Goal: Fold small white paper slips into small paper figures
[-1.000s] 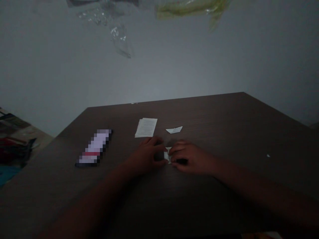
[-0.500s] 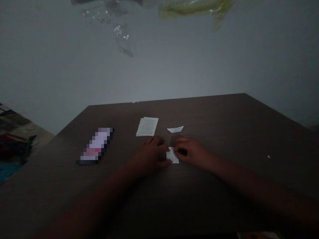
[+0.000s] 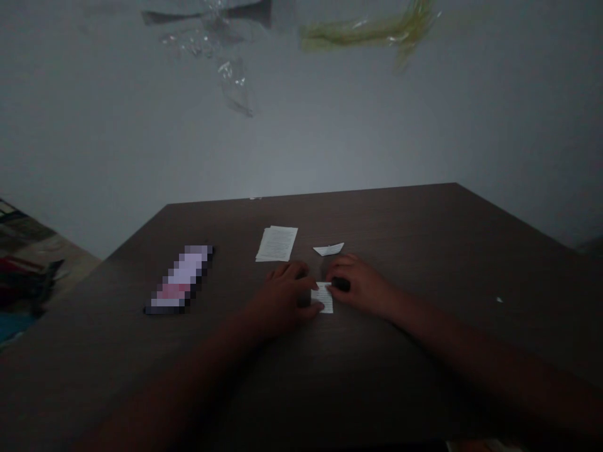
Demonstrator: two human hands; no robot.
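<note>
A small piece of printed paper (image 3: 324,297) lies on the dark table between my two hands. My left hand (image 3: 288,296) is at its left side, thumb and forefinger curved onto the paper with the other fingers bent. From the right, my right hand (image 3: 354,284) has its thumb and forefinger pinched at the paper's upper right edge, the rest curled. Fingers cover parts of the sheet. Just beyond my right hand sits a little folded paper boat (image 3: 328,250). Farther back on the left lies a stack of printed paper sheets (image 3: 277,243).
To the left, a phone (image 3: 181,279) with a blurred-out screen rests on the brown table (image 3: 400,220). A tiny white scrap (image 3: 499,300) lies at the right. The grey wall (image 3: 301,138), with clear and yellow tape (image 3: 367,34) on it, rises behind the table.
The view has tilted slightly, so things sit a little lower in it. Both hands stay at the paper; my right fingers have shifted slightly along its right edge.
</note>
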